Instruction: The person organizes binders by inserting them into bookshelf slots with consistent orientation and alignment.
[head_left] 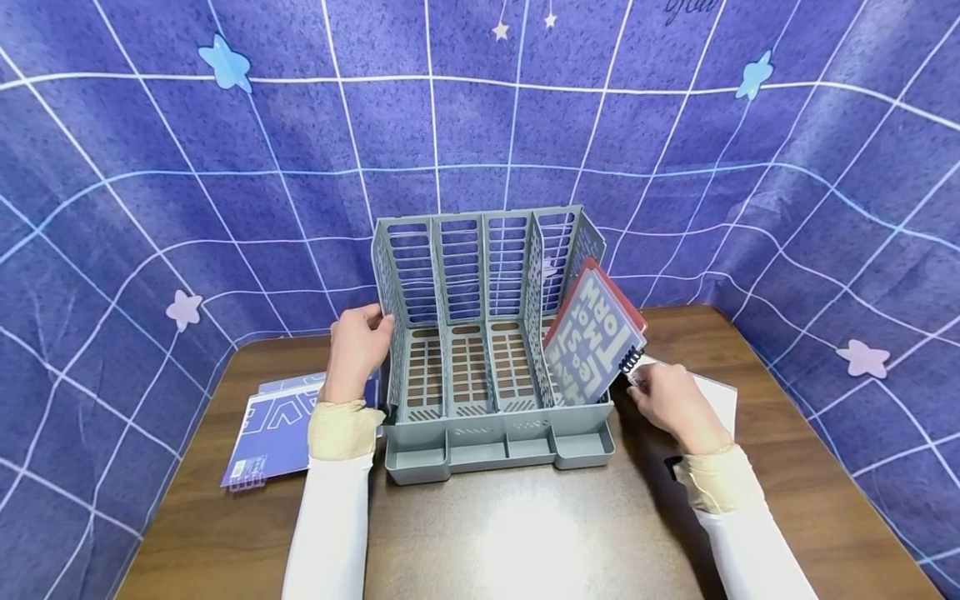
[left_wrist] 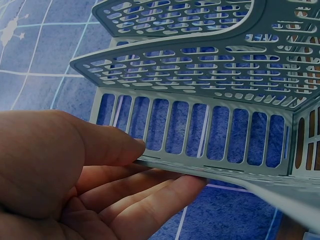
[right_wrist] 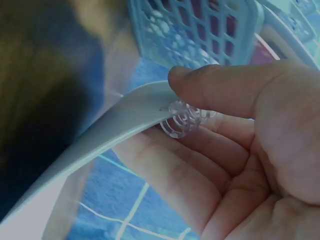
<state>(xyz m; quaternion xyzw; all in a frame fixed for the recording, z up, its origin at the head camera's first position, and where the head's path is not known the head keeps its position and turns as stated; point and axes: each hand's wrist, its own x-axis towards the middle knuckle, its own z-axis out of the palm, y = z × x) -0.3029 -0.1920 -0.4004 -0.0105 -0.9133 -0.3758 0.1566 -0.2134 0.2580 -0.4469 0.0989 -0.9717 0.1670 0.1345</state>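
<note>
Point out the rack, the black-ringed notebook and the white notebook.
Rack (head_left: pixel 435 433): head view, on its front wall.
Black-ringed notebook (head_left: pixel 591 343): head view, on its lettered cover.
White notebook (right_wrist: pixel 109 130): right wrist view, on its pale flat side, away from the clear rings (right_wrist: pixel 181 121).

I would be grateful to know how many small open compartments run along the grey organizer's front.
4: the left-end compartment, the centre-left compartment, the centre-right compartment and the right-end compartment. None appears hidden in the head view.
</note>
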